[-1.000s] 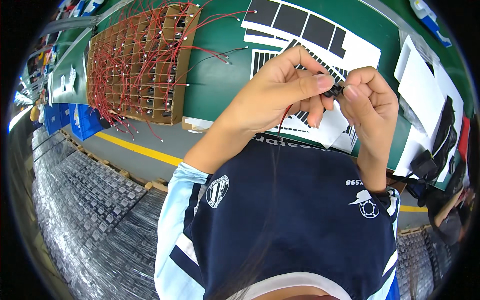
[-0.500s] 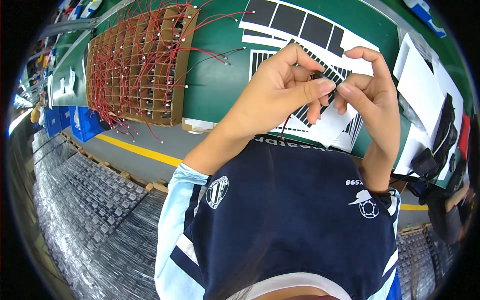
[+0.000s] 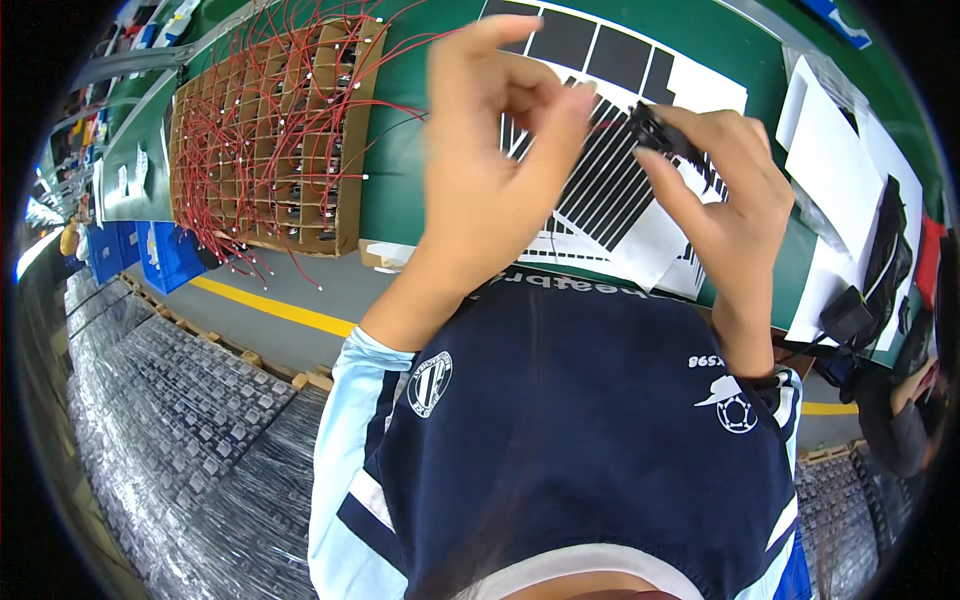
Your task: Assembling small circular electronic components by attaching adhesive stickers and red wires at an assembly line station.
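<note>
In my right hand (image 3: 735,190), a small black plastic part (image 3: 650,128) is pinched between thumb and fingers. A short bit of red wire (image 3: 602,125) shows at its left side. My left hand (image 3: 490,150) hovers to the left of it, smeared by motion, index finger stretched out and thumb apart from it; I see nothing held there. Beneath both hands lie white sheets bearing black strips (image 3: 612,180), and behind them a sheet with larger black rectangles (image 3: 612,58).
A cardboard divider box (image 3: 345,190) with many red wires (image 3: 270,120) stands at the left on the green table (image 3: 395,200). White papers (image 3: 835,150), a black bag (image 3: 888,240) and a black box-shaped thing (image 3: 848,318) lie at the right. Blue bins (image 3: 172,248) stand beyond the box.
My hands have drawn apart. The left hand has moved left and up, its fingers off the black part, which now sits in my right hand, more fully in sight.
</note>
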The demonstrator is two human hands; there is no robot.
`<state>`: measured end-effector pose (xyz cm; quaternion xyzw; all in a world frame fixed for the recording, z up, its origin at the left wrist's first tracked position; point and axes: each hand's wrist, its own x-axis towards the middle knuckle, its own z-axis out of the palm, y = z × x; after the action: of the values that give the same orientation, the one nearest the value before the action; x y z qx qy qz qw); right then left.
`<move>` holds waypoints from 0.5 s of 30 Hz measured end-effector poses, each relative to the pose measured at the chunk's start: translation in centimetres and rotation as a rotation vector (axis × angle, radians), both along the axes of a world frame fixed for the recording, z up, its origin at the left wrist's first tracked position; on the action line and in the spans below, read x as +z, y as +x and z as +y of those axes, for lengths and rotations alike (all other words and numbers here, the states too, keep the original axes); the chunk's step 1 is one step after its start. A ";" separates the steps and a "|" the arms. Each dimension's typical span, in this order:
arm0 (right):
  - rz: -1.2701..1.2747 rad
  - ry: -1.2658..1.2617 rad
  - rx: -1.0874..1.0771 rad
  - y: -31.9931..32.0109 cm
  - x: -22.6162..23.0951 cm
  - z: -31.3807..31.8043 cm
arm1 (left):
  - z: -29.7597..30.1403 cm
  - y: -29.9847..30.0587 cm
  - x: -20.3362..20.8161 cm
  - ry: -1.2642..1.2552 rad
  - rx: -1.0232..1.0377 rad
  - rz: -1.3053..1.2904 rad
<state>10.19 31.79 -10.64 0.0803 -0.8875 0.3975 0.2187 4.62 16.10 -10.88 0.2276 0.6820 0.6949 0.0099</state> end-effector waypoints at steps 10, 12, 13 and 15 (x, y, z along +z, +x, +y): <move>0.018 0.027 -0.054 -0.2 0.6 -1.6 | 0.4 0.9 1.0 0.094 -0.342 -0.625; -0.032 -0.127 -0.040 -0.1 0.7 -1.5 | 0.1 0.6 0.6 0.207 -0.372 -0.658; -0.081 -0.283 -0.025 -0.1 0.8 -1.4 | 0.1 0.6 0.4 0.209 -0.371 -0.658; -0.083 -0.291 0.044 -0.2 0.4 -0.5 | -0.1 0.4 0.3 0.238 -0.446 -0.683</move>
<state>10.01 31.28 -10.27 0.0506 -0.8267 0.5298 0.1822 4.99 15.99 -10.55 0.1256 0.4886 0.7853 0.3589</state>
